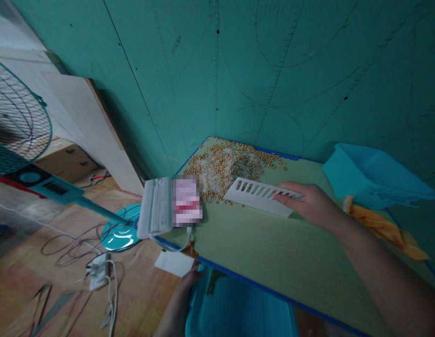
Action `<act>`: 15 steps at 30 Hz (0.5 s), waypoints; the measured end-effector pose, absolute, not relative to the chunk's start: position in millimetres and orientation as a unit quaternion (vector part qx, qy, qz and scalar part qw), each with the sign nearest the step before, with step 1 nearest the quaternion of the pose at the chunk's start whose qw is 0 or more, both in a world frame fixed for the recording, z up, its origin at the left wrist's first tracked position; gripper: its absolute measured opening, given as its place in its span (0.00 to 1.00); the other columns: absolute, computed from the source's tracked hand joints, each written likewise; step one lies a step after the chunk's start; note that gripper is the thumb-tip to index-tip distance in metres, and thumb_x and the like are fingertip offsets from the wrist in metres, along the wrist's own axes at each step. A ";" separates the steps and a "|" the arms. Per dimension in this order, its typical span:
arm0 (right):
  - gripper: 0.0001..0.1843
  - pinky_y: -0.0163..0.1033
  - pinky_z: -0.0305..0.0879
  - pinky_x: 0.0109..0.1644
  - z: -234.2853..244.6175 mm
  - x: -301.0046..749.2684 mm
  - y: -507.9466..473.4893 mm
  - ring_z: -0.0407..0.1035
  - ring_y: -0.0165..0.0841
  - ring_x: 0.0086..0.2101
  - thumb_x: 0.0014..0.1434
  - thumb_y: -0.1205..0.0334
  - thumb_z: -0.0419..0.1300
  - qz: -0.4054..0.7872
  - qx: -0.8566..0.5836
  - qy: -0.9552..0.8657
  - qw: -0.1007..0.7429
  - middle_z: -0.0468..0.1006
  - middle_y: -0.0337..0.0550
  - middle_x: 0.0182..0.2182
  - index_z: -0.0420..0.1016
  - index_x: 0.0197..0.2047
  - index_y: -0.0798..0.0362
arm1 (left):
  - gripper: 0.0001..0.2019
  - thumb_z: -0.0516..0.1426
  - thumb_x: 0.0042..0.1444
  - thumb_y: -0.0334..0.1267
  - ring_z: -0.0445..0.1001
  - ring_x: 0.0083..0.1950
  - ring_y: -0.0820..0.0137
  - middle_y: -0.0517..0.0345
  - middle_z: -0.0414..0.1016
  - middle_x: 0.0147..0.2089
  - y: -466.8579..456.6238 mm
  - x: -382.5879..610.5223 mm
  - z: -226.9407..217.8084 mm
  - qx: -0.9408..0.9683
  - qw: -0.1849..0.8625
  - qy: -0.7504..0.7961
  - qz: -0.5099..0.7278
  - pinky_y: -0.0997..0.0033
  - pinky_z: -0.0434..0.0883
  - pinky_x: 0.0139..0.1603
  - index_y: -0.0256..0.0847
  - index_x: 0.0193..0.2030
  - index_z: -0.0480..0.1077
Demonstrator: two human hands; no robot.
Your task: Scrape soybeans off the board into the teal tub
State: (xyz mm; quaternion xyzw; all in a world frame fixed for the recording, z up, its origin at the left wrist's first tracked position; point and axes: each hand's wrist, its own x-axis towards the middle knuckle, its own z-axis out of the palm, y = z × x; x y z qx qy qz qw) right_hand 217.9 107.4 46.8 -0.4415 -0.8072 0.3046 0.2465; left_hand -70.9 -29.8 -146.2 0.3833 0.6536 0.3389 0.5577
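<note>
My right hand (308,201) is closed on the end of a white slotted plastic piece (255,199), thumb on the near side. The piece's far left end reaches the edge of a heap of tan, bean-like grains (217,164) mixed with whitish, translucent bits. The heap lies on a pale green tabletop (245,238) with blue edging. Below the table's front edge, my left hand (189,283) grips the left rim of a blue plastic bin (245,299). Its fingers are partly hidden in shadow.
A phone-like device with a blurred screen (187,203) sits beside a white case (156,208) at the table's left corner, a cable attached. At right are a turquoise container (375,175) and an orange cloth (386,224). A fan (18,117) and power strip (99,271) stand left.
</note>
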 end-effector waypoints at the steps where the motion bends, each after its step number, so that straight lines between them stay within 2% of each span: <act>1: 0.12 0.33 0.67 0.34 47.6 217.5 107.3 0.70 0.31 0.32 0.54 0.56 0.54 0.303 -0.441 -0.808 0.246 0.76 0.40 0.34 0.72 0.39 0.52 | 0.09 0.58 0.24 0.39 0.67 0.48 0.47 0.52 0.76 0.24 -29.6 -69.4 -143.3 0.378 0.562 0.658 0.330 0.53 0.66 0.48 0.44 0.19 0.69; 5: 0.13 0.34 0.67 0.34 51.7 216.1 106.3 0.70 0.32 0.33 0.54 0.56 0.53 0.308 -0.441 -0.808 0.241 0.76 0.41 0.34 0.72 0.39 0.52 | 0.04 0.56 0.23 0.38 0.66 0.48 0.46 0.52 0.77 0.24 -28.7 -63.8 -129.3 0.365 0.575 0.661 0.315 0.53 0.63 0.51 0.46 0.12 0.64; 8: 0.13 0.35 0.68 0.33 53.1 215.4 104.8 0.71 0.32 0.32 0.54 0.55 0.53 0.317 -0.445 -0.804 0.234 0.76 0.41 0.34 0.71 0.39 0.52 | 0.04 0.56 0.23 0.38 0.66 0.48 0.46 0.51 0.77 0.24 -28.4 -61.1 -124.4 0.361 0.583 0.655 0.318 0.54 0.63 0.51 0.46 0.10 0.62; 15: 0.13 0.34 0.68 0.31 51.0 214.3 103.7 0.71 0.32 0.31 0.54 0.54 0.52 0.337 -0.452 -0.794 0.228 0.77 0.41 0.32 0.71 0.38 0.52 | 0.08 0.57 0.28 0.33 0.65 0.50 0.48 0.55 0.75 0.22 -34.5 -64.1 -138.0 0.356 0.589 0.637 0.348 0.52 0.63 0.50 0.43 0.21 0.71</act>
